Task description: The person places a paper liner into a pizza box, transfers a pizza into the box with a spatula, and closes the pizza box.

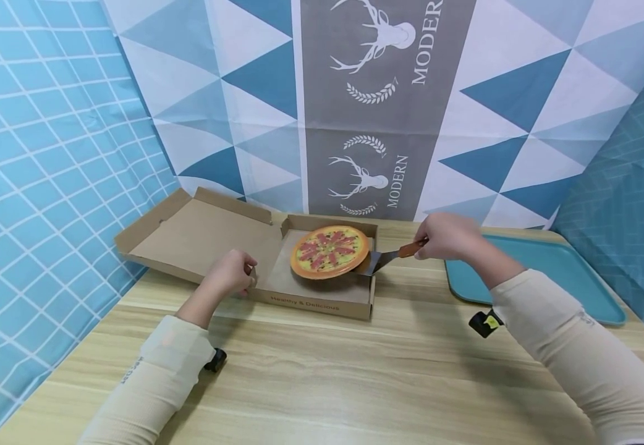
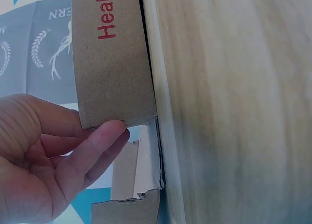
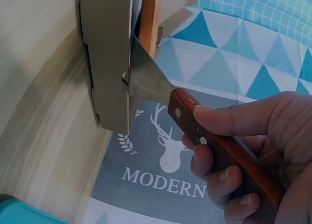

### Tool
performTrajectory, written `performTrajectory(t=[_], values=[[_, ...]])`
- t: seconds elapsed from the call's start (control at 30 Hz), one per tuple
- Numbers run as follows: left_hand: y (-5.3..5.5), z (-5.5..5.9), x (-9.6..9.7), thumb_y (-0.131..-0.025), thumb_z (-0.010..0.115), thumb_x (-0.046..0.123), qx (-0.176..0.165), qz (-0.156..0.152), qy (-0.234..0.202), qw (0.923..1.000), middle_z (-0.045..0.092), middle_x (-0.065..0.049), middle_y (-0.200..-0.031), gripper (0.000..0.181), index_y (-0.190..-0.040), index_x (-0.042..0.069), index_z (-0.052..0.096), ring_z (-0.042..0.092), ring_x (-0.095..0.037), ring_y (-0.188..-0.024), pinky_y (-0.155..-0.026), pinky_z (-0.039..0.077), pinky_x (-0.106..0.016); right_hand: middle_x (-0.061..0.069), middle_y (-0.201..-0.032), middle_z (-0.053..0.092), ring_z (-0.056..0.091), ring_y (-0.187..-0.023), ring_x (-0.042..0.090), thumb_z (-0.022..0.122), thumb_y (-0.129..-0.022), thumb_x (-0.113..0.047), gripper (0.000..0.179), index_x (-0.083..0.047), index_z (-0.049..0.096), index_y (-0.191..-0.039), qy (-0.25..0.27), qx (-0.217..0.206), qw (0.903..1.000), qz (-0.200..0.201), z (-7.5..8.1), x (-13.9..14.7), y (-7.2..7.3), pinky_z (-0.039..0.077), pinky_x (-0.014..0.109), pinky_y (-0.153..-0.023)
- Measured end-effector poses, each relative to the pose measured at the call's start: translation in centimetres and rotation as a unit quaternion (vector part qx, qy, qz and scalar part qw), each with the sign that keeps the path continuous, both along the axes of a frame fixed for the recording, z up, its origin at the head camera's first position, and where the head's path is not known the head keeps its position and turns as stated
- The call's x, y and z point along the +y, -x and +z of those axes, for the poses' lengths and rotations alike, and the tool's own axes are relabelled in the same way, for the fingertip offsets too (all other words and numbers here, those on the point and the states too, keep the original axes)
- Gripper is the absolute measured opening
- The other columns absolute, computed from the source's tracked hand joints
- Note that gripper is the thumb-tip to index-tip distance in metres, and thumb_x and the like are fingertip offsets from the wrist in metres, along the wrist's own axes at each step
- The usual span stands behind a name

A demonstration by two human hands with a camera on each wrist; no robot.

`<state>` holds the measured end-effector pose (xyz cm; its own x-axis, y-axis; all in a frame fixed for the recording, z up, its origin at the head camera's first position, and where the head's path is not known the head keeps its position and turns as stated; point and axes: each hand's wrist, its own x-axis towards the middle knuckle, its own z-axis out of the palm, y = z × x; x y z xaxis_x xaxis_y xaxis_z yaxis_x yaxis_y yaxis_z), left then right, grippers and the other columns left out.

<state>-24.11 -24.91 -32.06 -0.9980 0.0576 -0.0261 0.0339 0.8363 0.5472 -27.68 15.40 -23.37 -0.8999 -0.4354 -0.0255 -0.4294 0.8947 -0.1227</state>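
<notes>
A round pizza (image 1: 330,252) with red strips on a yellow top sits in an unfolded cardboard pizza box (image 1: 305,303). The metal blade of a spatula (image 1: 375,264) reaches over the box's right wall and under the pizza's right edge. My right hand (image 1: 449,236) grips the spatula's wooden handle (image 3: 222,151), fingers wrapped round it and thumb along the top. At the box's front left corner, my left hand (image 1: 232,273) pinches the end of the front wall (image 2: 114,83) between thumb and fingers. The blade's far end is hidden beneath the pizza.
A teal tray (image 1: 544,275) lies on the wooden table (image 1: 355,377) at the right. The box lid (image 1: 205,232) is folded back to the left, against the tiled wall covering (image 1: 49,154). A patterned backdrop (image 1: 377,123) stands behind the box.
</notes>
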Motion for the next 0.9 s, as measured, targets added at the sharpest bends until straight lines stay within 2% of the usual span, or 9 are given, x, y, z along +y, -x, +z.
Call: performTrajectory(t=[0.27,0.63,0.77,0.9], values=[[0.0,0.1,0.0,-0.080,0.058,-0.010,0.003,0.000,0.005,1.0000,0.057,-0.015,-0.090,0.042,-0.121,-0.015,0.058,0.062,-0.016,-0.056,-0.057,0.057,-0.030,-0.003,-0.072,0.065,0.052,-0.062,0.017,0.078,-0.079,-0.021,0.011,-0.012,0.078,-0.085,-0.008,-0.002,0.9999,0.015,0.0,-0.7,0.5,0.039,0.031,-0.051],[0.0,0.0,0.0,-0.080,0.058,-0.009,0.007,0.003,0.017,0.9998,0.059,-0.016,-0.093,0.042,-0.122,-0.013,0.059,0.063,-0.016,-0.055,-0.056,0.056,-0.029,-0.005,-0.069,0.064,0.051,-0.061,0.017,0.077,-0.078,-0.020,0.005,-0.015,0.077,-0.080,-0.021,0.007,0.9994,0.026,-0.2,-1.5,0.9,0.038,0.032,-0.050],[0.0,0.0,0.0,-0.080,0.058,-0.010,0.008,0.005,0.018,0.9998,0.060,-0.017,-0.094,0.042,-0.122,-0.013,0.059,0.063,-0.016,-0.056,-0.056,0.056,-0.028,-0.004,-0.068,0.064,0.049,-0.061,0.018,0.076,-0.077,-0.017,0.003,-0.015,0.077,-0.078,-0.025,0.008,0.9992,0.029,0.0,-1.8,1.0,0.037,0.031,-0.050],[0.1,0.0,0.1,-0.081,0.057,-0.010,0.006,0.007,0.015,0.9999,0.059,-0.017,-0.094,0.042,-0.122,-0.013,0.059,0.062,-0.015,-0.056,-0.056,0.056,-0.028,-0.003,-0.067,0.064,0.048,-0.060,0.017,0.075,-0.077,-0.015,0.003,-0.014,0.077,-0.077,-0.043,0.003,0.9983,0.039,0.9,-2.1,1.3,0.036,0.031,-0.051]])
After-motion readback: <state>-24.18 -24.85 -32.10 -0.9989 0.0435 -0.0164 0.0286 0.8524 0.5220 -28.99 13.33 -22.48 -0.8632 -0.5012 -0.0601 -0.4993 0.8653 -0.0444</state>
